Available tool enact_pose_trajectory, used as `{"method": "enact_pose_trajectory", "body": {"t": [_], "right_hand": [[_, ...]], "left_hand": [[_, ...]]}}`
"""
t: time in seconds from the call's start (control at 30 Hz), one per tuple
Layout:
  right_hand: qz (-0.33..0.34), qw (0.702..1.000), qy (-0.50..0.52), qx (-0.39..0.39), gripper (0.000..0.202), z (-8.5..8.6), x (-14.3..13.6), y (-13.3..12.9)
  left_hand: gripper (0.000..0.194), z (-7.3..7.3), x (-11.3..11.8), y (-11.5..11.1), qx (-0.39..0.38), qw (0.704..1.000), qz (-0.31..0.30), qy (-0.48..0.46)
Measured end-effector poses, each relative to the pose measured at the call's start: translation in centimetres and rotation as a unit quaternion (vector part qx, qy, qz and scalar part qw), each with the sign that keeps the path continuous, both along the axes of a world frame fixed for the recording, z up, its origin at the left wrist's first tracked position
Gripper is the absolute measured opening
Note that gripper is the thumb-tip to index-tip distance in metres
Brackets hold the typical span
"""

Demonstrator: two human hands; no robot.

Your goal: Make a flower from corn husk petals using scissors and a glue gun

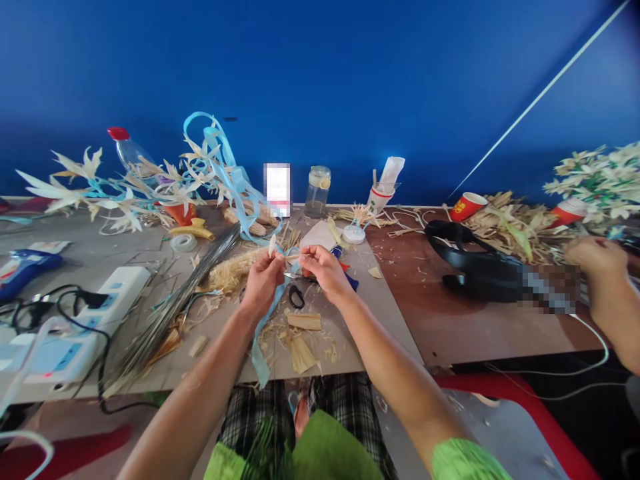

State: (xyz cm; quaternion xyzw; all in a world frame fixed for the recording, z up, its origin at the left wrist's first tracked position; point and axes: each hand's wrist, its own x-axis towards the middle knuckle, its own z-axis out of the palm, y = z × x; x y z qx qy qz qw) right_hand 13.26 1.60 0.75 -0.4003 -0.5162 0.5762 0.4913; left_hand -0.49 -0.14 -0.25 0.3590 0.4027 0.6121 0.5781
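At the left edge of the frame we see a blue tool (23, 273), cut off, so we cannot make out its full shape. Next to it lies a white power strip (123, 283), partly covered by black cords (104, 360). In the upper left, pale husk flowers (75, 187) hide part of a clear bottle with a red cap (119, 133). A bundle of grey wires (193, 283) slants across the tabletop (360, 347) towards the middle.

At the centre, our left hand (263, 280) is pinched narrow on a small pale piece (273, 245), whose lower end the fingers hide. A thin strand (291, 257) spans to our right hand (325, 270), whose fingertips are drawn together on its end; we cannot tell whether strand and piece are joined. Under the hands, blue ribbon (263, 363) trails to the front edge, and scissors show a black handle (297, 297), most of the rest covered.

Farther right, a black object (480, 267) rests on the brown surface, its right end blurred into blocks. At the right edge we see another person's hand (597, 257), the arm cut off; we cannot tell what it holds. White flowers (590, 173) above it run out of the frame.
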Motion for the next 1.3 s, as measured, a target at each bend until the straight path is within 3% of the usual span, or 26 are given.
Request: {"method": "enact_pose_trajectory", "body": {"t": [0.27,0.5,0.73,0.97,1.13,1.3], "right_hand": [[-0.042,0.999,-0.01,0.03,0.021,-1.2,-0.9,0.1],[-0.045,0.997,-0.04,0.045,0.022,-1.3,-0.7,0.2],[-0.041,0.991,-0.108,0.064,0.024,-1.3,-0.4,0.4],[-0.021,0.984,-0.143,0.099,0.023,-1.1,-0.4,0.4],[-0.02,0.983,-0.14,0.114,0.019,-0.7,-0.3,0.1],[-0.019,0.993,-0.085,0.074,0.016,-1.0,-0.3,0.2]], "left_hand": [[0.028,0.2,0.7,-0.3,-0.011,0.999,-0.039,0.02],[0.032,0.2,0.8,-0.5,-0.033,0.998,-0.038,0.042],[0.028,-0.1,0.6,-0.3,-0.005,0.995,-0.053,0.08],[0.023,0.4,0.5,-0.5,-0.04,0.998,-0.041,0.006],[0.024,0.6,0.6,-0.6,-0.049,0.998,-0.039,-0.011],[0.025,-0.1,0.9,-0.6,-0.031,0.998,-0.045,0.031]]}}
